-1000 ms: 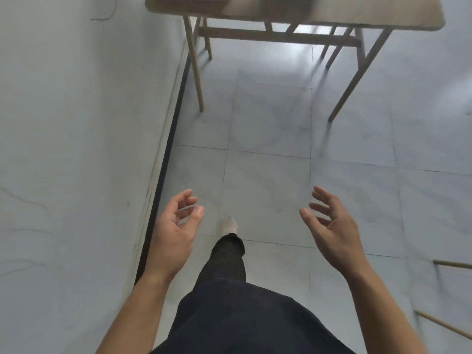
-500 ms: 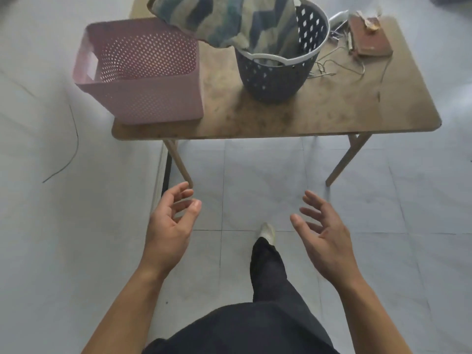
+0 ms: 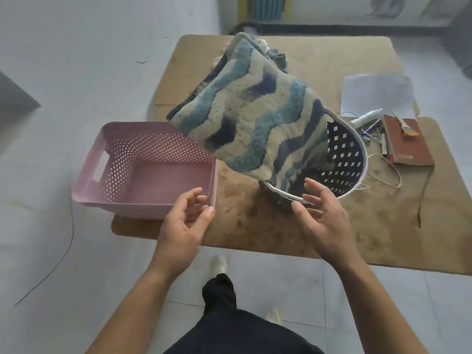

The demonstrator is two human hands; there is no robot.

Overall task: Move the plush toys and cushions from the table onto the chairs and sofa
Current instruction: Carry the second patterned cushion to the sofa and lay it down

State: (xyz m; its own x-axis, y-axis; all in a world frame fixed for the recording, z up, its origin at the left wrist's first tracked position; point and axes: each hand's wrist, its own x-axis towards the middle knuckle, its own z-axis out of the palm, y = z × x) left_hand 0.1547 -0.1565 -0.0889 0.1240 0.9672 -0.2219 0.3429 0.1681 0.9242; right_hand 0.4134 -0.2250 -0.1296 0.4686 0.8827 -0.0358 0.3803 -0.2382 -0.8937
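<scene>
Left hand [image 3: 184, 221] and right hand [image 3: 322, 213] apart, empty, fingers relaxed. Cushion [image 3: 255, 118] wedged in dark basket [image 3: 343, 159]; basket likely dragged or tipped off tabletop [image 3: 255, 226] if cushion yanked.

Soft, even daylight, faint shadows, slight overall softness, and wide-angle bending toward the edges of the view.

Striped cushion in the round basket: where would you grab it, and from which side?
Probably by its two long edges, left hand and right hand coming from the near side. The cushion stands tilted, its lower end tucked in the dark basket, its broad upper part free, so it should lift up and out.
</scene>
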